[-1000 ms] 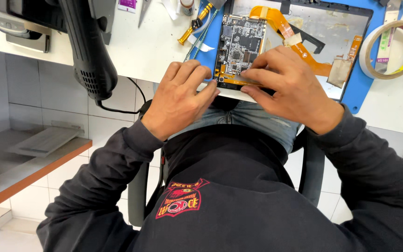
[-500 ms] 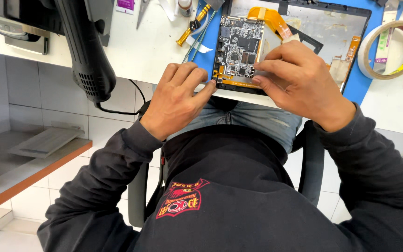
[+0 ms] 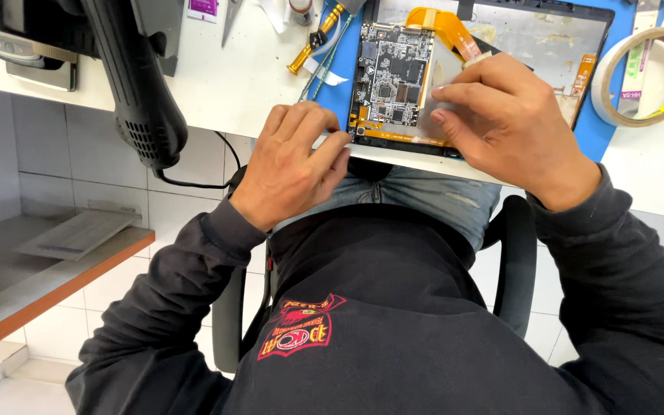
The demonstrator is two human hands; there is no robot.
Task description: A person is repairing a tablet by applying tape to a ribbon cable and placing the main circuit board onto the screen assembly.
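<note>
An opened tablet [image 3: 547, 31] lies on a blue mat [image 3: 340, 84] at the bench's near edge, its green circuit board [image 3: 393, 73] bared and an orange flex cable [image 3: 432, 19] looping above it. My left hand [image 3: 293, 165] is curled at the tablet's lower left corner, thumb and fingertips pressed together, with nothing visible in them. My right hand [image 3: 509, 127] lies over the tablet's middle, its fingertips gripping a translucent grey film [image 3: 441, 77] that overlaps the board's right edge.
A black heat gun [image 3: 136, 92] hangs over the white bench [image 3: 247, 84] at the left. A brass-handled tool [image 3: 313, 42] lies beside the mat, a tape roll [image 3: 643, 77] at the right. Chair arms [image 3: 516, 261] flank my lap. An orange-edged shelf [image 3: 40, 284] stands lower left.
My right hand has slid right off the circuit board, which is now uncovered, taking the film's edge with it. My left hand has drawn back to the tablet's corner.
</note>
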